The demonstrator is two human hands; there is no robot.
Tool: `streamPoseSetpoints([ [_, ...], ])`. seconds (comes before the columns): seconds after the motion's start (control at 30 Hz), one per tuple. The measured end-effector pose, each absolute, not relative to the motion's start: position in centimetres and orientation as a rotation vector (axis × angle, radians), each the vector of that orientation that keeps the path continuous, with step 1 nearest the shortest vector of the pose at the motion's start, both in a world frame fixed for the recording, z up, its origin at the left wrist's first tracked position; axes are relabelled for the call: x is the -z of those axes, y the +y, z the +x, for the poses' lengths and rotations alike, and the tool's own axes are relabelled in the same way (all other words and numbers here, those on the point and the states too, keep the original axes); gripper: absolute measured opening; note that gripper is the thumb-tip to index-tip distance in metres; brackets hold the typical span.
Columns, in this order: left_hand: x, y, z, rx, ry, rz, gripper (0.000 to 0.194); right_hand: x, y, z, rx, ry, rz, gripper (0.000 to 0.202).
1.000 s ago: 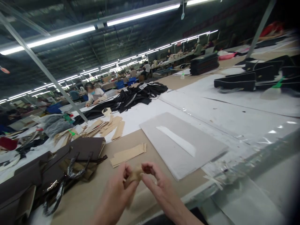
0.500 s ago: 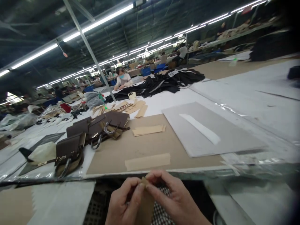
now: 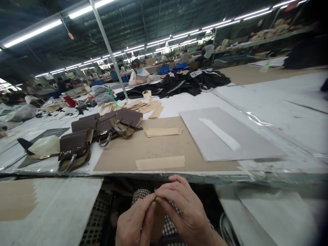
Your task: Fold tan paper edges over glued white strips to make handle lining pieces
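Note:
Both hands meet in front of the table edge, low in the view. My left hand [image 3: 135, 218] pinches one side of a brown strip [image 3: 158, 222], and my right hand [image 3: 181, 208] pinches the same strip at its top. The strip hangs down between the palms, partly hidden by the fingers. Beyond the edge, a pale tan strip [image 3: 160, 163] lies on the brown board [image 3: 164, 147]. Farther back on the board are layered tan strips [image 3: 164, 132].
Dark brown handbags [image 3: 75, 143] stand at the left. A grey board [image 3: 228, 136] with a white strip [image 3: 220, 134] lies at the right. Behind are tan pieces [image 3: 156, 111], black fabric [image 3: 184, 83] and a seated person [image 3: 139, 75]. A pole [image 3: 109, 48] rises behind the bags.
The view has tilted and the table sits higher in it. My right hand's fingers have closed more over the strip's top, and my left hand has turned with its knuckles forward.

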State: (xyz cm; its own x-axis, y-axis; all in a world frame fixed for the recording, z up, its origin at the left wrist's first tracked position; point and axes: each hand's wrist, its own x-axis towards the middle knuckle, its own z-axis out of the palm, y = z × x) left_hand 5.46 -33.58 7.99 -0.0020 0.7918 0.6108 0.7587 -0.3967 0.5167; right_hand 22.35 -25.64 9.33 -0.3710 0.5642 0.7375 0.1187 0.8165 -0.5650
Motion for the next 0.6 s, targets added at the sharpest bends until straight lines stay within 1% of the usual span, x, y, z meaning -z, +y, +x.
streamPoseSetpoints([
  [0.17, -7.9, -33.2, 4.7, -1.353, 1.616, 2.317, 0.037, -9.8, -25.3, 22.7, -0.464, -1.972, -0.491, 0.026],
  [0.37, -8.7, -32.8, 4.7, -1.295, 1.545, 2.362, 0.036, -10.4, -24.7, 23.4, -0.529, -2.041, -0.505, 0.019],
  [0.47, -8.6, -33.0, 5.0, -1.275, 1.559, 2.245, 0.035, -10.6, -24.4, 23.8, -0.570, -2.049, -0.507, 0.018],
  [0.6, -9.1, -33.0, 5.7, -1.237, 1.546, 2.012, 0.026, -10.5, -23.9, 23.8, -0.671, -2.075, -0.462, 0.016],
])
